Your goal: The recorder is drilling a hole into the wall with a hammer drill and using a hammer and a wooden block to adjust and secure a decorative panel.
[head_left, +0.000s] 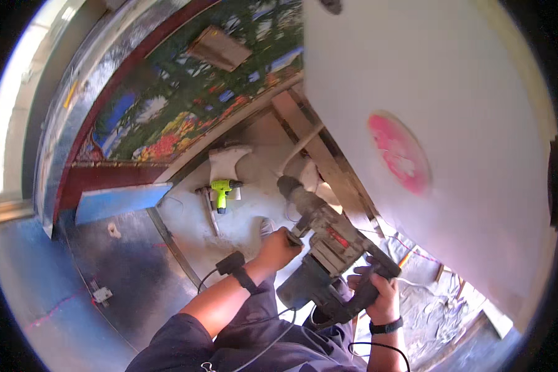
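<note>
A large, dusty rotary hammer [338, 245] is held across my body, its chuck pointing away from me to the upper left. My left hand [280, 250] is closed around its side handle, near the front of the body. At the back, my right hand [380, 293] grips the rear handle, fingers wrapped round it. I cannot make out a bit in the chuck. Below, on the floor past my left hand, lie a lime-green cordless drill [221, 193] and, close beside it, a hammer [210, 212] with a long handle.
A white panel [452, 124] with a pink patch rises on the right. At the back left is a picture-covered board [186, 118] with a wooden block [220, 48] on it. Timber pieces [328, 155] and crumpled sheeting [425, 322] lie nearby. A cable [273, 347] crosses my lap.
</note>
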Tool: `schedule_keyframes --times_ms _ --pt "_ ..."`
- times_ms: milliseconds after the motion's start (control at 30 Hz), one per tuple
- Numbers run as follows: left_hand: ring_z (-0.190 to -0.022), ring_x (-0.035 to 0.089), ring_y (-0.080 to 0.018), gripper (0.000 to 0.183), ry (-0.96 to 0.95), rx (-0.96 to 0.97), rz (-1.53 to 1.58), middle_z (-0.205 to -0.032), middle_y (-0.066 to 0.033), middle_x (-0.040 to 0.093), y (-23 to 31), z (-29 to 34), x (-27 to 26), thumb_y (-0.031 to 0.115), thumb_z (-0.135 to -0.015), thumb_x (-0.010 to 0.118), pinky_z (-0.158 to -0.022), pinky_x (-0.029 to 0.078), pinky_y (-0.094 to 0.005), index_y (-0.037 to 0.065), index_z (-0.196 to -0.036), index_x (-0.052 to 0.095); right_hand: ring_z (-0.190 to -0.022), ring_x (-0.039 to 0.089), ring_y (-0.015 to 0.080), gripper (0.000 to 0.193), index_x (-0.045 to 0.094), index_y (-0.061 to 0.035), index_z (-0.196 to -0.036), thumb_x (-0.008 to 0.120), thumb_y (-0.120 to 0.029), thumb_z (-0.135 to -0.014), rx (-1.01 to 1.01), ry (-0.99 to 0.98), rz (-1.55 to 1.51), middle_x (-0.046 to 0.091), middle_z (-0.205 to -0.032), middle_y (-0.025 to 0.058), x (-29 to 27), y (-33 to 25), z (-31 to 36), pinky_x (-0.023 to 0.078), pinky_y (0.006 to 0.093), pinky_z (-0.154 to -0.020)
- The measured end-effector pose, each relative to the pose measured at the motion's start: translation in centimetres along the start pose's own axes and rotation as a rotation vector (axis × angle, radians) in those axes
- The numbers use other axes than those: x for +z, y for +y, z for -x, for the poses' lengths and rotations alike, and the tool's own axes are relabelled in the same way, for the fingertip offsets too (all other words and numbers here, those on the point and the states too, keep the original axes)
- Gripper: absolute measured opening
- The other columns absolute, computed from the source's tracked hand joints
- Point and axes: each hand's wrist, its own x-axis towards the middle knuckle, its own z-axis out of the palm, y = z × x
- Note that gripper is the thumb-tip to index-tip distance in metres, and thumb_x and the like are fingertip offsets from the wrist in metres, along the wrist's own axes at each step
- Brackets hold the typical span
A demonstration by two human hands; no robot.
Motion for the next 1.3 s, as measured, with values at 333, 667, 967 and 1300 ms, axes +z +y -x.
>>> schedule_keyframes --times_ms 333,667,967,1300 --pt "-0.081 0.069 -0.032 0.043 -0.655 -0.009 -0.361 -0.088 -0.021 0.072 -0.5 3.5 0.0 0.037 -0.081 0.071 -0.071 0.053 -0.0417 -0.002 -0.099 0.07 -0.08 0.068 0.0231 0.03 0.048 -0.0064 -0.114 0.062 -0.005 -0.088 0.094 0.195 -0.382 0.064 -0.093 0.0106 0.4 4.2 9.9 0.058 0.0406 -0.074" --pt "-0.095 0.07 -0.0262 0.043 -1.025 0.212 -0.492 -0.098 -0.0215 0.072 6.3 6.2 7.6 0.031 -0.082 0.072 -0.081 0.052 -0.0405 -0.003 -0.107 0.068 -0.076 0.067 0.0232 0.027 0.046 -0.0027 -0.113 0.058 -0.002 -0.089 -0.086 0.506 -0.767 0.064 -0.092 0.0135 -6.0 6.0 17.5 0.058 0.0374 -0.074" --pt "-0.112 0.064 -0.0355 0.053 -0.883 0.313 -0.746 -0.116 -0.0261 0.065 11.4 8.6 17.4 0.032 -0.083 0.07 -0.095 0.05 -0.0404 -0.002 -0.122 0.06 -0.071 0.067 0.0162 0.057 0.041 0.0009 -0.134 0.067 -0.004 -0.084 -0.265 0.703 -0.525 0.065 -0.093 0.0104 -18.6 4.3 17.7 0.056 0.0292 -0.065" --pt "-0.097 0.069 -0.0311 0.048 -0.795 0.06 -0.8 -0.104 -0.0205 0.071 14.4 10.5 24.9 0.03 -0.085 0.068 -0.088 0.053 -0.0371 -0.003 -0.12 0.062 -0.071 0.065 0.0165 0.043 0.05 -0.002 -0.121 0.066 0.001 -0.08 -0.421 0.889 -0.507 0.064 -0.092 0.0074 -39.3 1.0 9.7 0.056 0.0328 -0.067"
